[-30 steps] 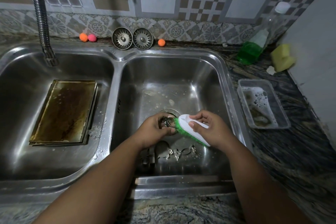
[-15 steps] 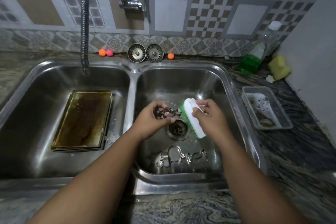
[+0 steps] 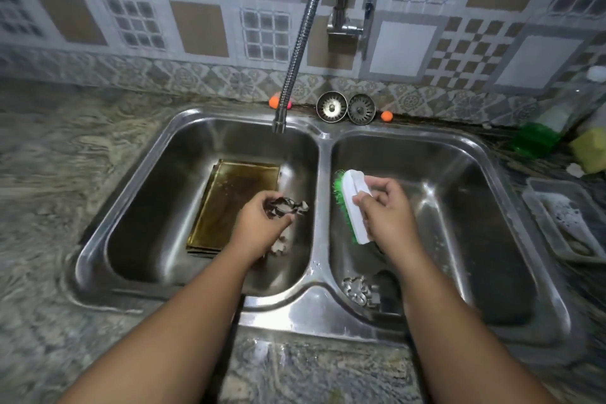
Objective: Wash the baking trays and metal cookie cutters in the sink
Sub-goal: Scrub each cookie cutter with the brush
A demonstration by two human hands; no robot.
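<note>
My left hand point(image 3: 259, 229) holds a metal cookie cutter point(image 3: 288, 207) over the left basin of the steel double sink point(image 3: 323, 311). Stained brown baking trays point(image 3: 229, 203) lie stacked flat on that basin's floor, and a pale cutter point(image 3: 278, 244) shows just under my left hand. Over the right basin, my right hand point(image 3: 387, 213) grips a white scrub brush with green bristles point(image 3: 352, 207), held tilted. More metal cutters point(image 3: 360, 292) lie at the front of the right basin.
A flexible tap hose point(image 3: 296, 52) hangs over the left basin. Two drain strainers point(image 3: 346, 107) and small orange balls point(image 3: 387, 116) sit at the sink's back edge. A green soap bottle point(image 3: 541, 131), a yellow sponge point(image 3: 590, 149) and a soapy plastic tub point(image 3: 564, 216) stand on the right counter.
My left hand has carried the cutter from the right basin to over the left basin. The brush has come away from the cutter. The view has swung left.
</note>
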